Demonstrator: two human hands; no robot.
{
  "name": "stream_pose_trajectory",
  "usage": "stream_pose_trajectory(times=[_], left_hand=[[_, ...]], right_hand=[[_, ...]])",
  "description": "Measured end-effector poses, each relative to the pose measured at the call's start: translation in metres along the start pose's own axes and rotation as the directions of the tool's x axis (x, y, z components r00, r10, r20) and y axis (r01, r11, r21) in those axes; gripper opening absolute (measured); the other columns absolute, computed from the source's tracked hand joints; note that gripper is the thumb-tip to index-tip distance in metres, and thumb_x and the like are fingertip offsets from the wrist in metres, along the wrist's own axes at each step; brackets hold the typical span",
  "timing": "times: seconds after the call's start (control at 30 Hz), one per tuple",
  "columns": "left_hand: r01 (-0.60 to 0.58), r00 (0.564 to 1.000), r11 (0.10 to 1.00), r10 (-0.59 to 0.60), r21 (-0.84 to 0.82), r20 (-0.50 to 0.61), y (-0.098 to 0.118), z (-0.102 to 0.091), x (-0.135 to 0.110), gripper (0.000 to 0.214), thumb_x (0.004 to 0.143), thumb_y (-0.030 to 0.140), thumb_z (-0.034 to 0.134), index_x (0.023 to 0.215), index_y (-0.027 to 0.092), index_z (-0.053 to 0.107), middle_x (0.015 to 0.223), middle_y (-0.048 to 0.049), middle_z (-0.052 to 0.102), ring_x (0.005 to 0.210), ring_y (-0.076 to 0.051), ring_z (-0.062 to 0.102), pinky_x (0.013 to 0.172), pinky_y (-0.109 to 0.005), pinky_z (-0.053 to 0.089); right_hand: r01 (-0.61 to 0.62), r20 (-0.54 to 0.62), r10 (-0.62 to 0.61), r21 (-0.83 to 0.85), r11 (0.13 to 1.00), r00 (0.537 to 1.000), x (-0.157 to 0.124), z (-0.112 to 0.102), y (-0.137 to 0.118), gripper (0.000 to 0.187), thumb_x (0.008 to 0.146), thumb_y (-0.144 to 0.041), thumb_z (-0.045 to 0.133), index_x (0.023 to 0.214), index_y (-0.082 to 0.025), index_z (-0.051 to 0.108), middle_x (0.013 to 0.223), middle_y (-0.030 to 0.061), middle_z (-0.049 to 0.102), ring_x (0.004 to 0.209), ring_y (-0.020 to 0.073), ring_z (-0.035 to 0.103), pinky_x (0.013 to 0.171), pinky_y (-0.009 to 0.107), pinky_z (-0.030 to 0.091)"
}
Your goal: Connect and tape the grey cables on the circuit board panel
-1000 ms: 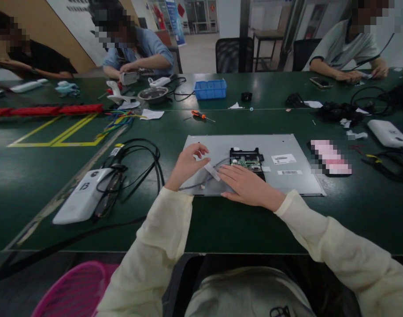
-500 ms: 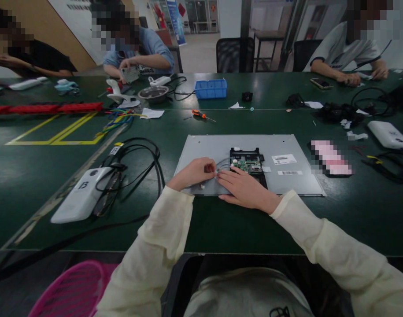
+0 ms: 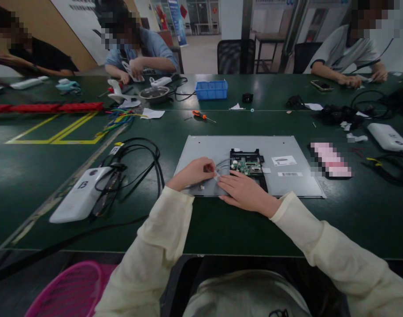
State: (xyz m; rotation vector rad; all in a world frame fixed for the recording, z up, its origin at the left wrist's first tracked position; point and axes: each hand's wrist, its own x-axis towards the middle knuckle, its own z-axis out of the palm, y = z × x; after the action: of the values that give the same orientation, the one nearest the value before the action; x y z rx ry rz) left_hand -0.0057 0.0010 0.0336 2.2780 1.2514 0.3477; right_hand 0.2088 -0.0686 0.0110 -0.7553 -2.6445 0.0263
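A grey metal panel (image 3: 280,145) lies flat on the green table in front of me, with a small green circuit board (image 3: 246,165) set in a black cut-out near its middle. Thin grey wires (image 3: 223,162) run left from the board. My left hand (image 3: 193,172) rests on the panel's near left part, fingers curled and pinching a small piece of white tape at the wires. My right hand (image 3: 245,191) lies palm down beside it, fingers stretched flat, fingertips touching the same spot.
A white device (image 3: 79,196) with black cables (image 3: 138,154) lies to the left. A pink object (image 3: 330,159), another white device (image 3: 388,136), an orange screwdriver (image 3: 201,116) and a blue bin (image 3: 211,89) are farther off. Three people work across the table. A pink basket (image 3: 65,290) stands below.
One second ago my left hand was raised holding a strip of white tape above the panel; it has come down onto the wires and closed beside my right fingertips. The right hand hardly moved.
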Motion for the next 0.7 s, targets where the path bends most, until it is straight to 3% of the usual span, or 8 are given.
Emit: stream_pose_trajectory(times=[0.7], left_hand=[[0.044, 0.998, 0.999, -0.043, 0.031, -0.041, -0.0054, -0.0035, -0.0002, 0.012, 0.075, 0.028, 0.054, 0.079, 0.018, 0.060, 0.078, -0.0008, 0.059, 0.073, -0.015, 0.056, 0.072, -0.027, 0.043]], right_hand=[[-0.023, -0.040, 0.024, 0.026, 0.999, 0.999, 0.0007, 0.0019, -0.0044, 0.031, 0.096, -0.030, 0.044, 0.111, -0.011, 0.063, 0.119, 0.0146, 0.066, 0.111, 0.0221, 0.061, 0.106, 0.042, 0.040]])
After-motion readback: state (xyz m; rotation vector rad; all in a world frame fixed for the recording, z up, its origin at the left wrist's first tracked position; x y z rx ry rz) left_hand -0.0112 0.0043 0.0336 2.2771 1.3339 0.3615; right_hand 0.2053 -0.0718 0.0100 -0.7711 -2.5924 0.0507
